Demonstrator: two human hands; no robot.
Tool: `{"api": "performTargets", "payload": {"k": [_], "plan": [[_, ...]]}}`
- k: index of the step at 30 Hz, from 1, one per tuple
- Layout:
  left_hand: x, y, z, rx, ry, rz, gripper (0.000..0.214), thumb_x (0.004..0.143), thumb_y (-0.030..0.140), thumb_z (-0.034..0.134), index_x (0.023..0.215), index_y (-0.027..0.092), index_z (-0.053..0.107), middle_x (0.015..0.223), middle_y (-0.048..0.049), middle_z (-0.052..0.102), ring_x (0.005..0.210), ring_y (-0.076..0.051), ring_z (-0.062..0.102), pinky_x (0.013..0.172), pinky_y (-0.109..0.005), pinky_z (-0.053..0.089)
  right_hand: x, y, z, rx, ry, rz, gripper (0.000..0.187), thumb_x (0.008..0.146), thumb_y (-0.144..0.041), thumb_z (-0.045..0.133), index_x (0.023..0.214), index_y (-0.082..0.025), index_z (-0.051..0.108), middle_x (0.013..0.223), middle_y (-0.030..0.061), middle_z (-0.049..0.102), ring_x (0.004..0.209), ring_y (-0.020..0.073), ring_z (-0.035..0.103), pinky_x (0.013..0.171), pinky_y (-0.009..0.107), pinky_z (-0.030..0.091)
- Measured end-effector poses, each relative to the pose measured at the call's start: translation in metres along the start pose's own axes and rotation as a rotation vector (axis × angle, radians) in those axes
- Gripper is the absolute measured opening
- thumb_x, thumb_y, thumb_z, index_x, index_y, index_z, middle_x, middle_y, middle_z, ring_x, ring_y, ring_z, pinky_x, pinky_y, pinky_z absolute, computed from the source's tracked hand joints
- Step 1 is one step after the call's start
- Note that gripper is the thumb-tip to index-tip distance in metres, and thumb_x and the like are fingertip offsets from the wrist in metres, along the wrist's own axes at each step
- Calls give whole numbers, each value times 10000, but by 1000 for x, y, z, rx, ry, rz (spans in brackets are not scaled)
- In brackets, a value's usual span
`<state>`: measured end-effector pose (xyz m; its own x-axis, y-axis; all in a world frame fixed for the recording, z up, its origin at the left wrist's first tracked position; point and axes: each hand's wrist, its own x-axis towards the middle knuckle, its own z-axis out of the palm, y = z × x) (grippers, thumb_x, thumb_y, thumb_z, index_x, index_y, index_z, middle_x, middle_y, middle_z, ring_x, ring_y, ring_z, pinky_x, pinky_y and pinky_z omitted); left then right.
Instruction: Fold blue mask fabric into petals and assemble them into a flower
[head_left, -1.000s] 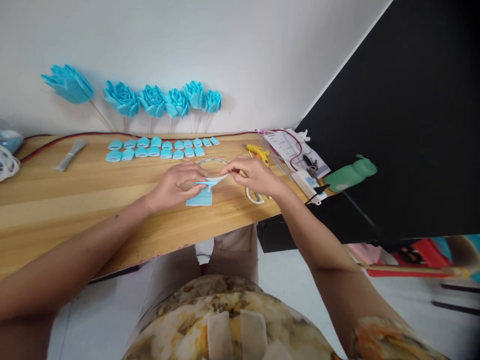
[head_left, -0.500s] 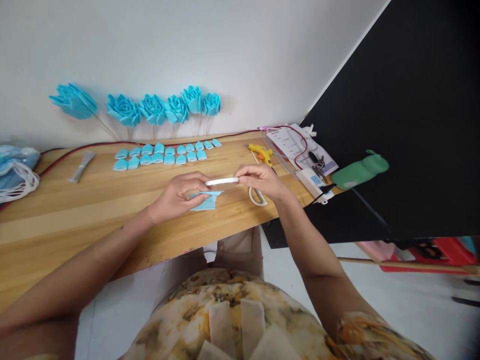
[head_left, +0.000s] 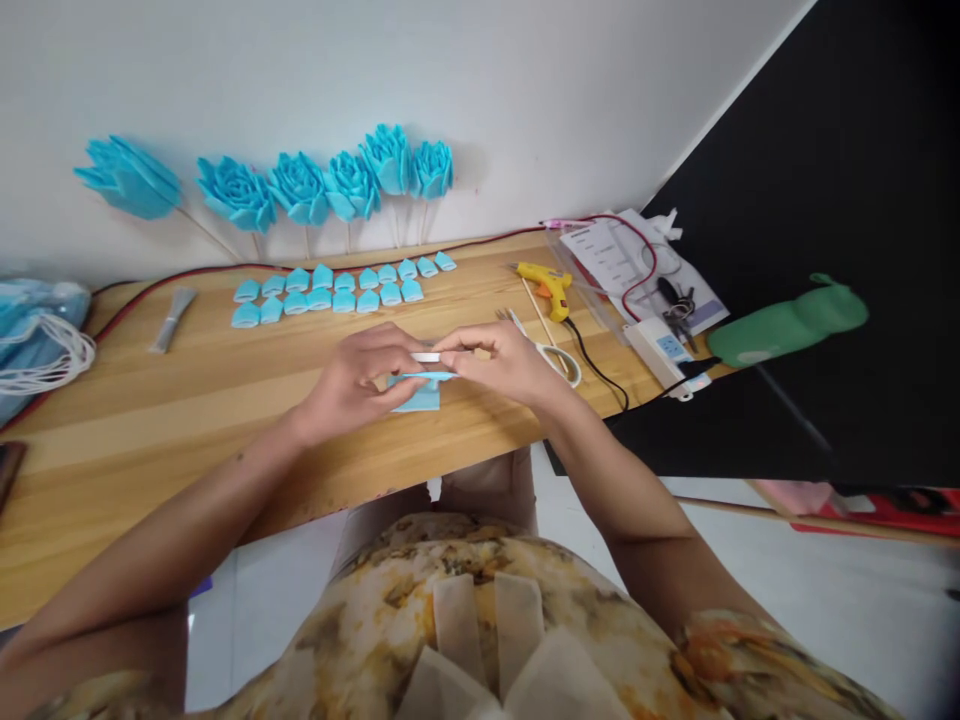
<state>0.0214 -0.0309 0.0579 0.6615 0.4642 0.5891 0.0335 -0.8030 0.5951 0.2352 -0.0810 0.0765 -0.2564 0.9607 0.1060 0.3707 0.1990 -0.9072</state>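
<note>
My left hand (head_left: pixel 352 378) and my right hand (head_left: pixel 501 362) meet low over the table, both closed on a thin white roll of tape (head_left: pixel 427 357) seen edge-on. Fingers cover much of the roll. Just under it, a folded light-blue piece (head_left: pixel 438 377) lies against my left thumb; whether the thumb grips it is unclear. Flat on the wood below is a light-blue square (head_left: pixel 421 400), partly behind my left thumb. Behind my hands stand two rows of small folded blue petals (head_left: pixel 343 300).
Several blue flowers on sticks (head_left: pixel 300 190) lean against the wall. To the right lie a yellow glue gun (head_left: pixel 547 286), white-handled scissors (head_left: pixel 566 362), a power strip (head_left: pixel 667 352) and a green bottle (head_left: pixel 787 322). A plastic bag (head_left: pixel 41 310) and clear sticks (head_left: pixel 172 318) are left.
My right hand has come closer to my left, so less of the white roll shows between them. The whole view has shifted slightly; the things on the table look unmoved.
</note>
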Motion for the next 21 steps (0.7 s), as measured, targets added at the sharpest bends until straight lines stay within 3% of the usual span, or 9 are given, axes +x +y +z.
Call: {"api": "performTargets", "payload": {"k": [8,12,16,21], "plan": [[-8,16,-7,-521,78,-166,125,860,257,734,763,193,688,802,-52,688,725,-156,618,650,-292,496,-8,13,-23,327,-168,-20,237,825,-388,714,954,-206,796,726,-13,728,797,136,674,837,290,514],[-21,9,0,-732,227,-225,246,871,360,720,706,196,641,704,-26,601,687,-152,575,621,-287,487,-9,13,-20,486,-199,-18,217,808,-357,725,941,-199,793,722,-16,726,764,122,678,792,273,529],[-26,3,-4,-564,120,-308,180,861,318,735,752,189,671,890,-81,683,789,-177,640,670,-302,525,-10,11,-20,369,-174,-34,229,838,-335,690,985,-188,787,746,-15,736,722,104,653,732,246,509],[-11,25,-11,-189,-51,-170,50,858,250,727,836,205,720,1024,-107,715,921,-201,669,792,-325,528,-15,-3,-18,107,-133,-65,257,855,-268,634,1045,-188,788,824,-1,767,767,124,670,708,235,494]]}}
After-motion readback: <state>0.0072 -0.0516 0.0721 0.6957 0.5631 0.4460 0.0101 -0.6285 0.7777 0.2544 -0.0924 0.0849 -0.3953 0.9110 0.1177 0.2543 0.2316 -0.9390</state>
